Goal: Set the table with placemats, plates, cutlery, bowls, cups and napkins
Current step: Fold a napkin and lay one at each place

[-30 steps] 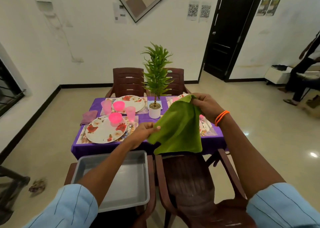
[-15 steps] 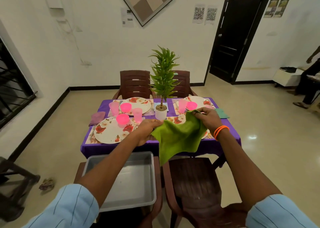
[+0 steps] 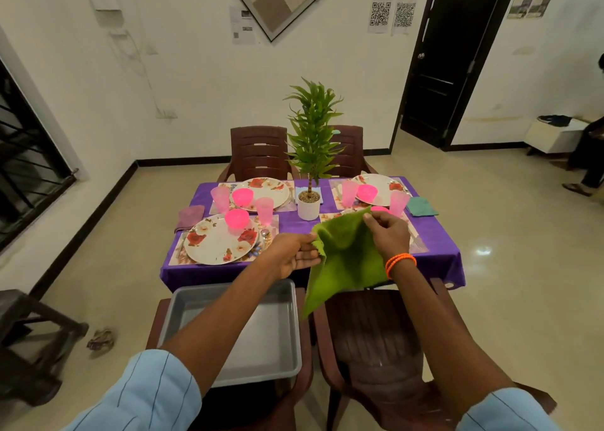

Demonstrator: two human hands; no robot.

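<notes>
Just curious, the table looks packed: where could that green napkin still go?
Bare purple cloth shows between the near left plate and the green napkin, in front of the plant pot. Around the pink cups it is crowded.

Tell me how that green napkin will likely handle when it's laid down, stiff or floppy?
Probably floppy: the green napkin sags and folds between the left hand and right hand pinching it. Likely light, since fingertip pinches carry it. It looks fuzzy, so it probably won't slide much on the purple tablecloth.
</notes>
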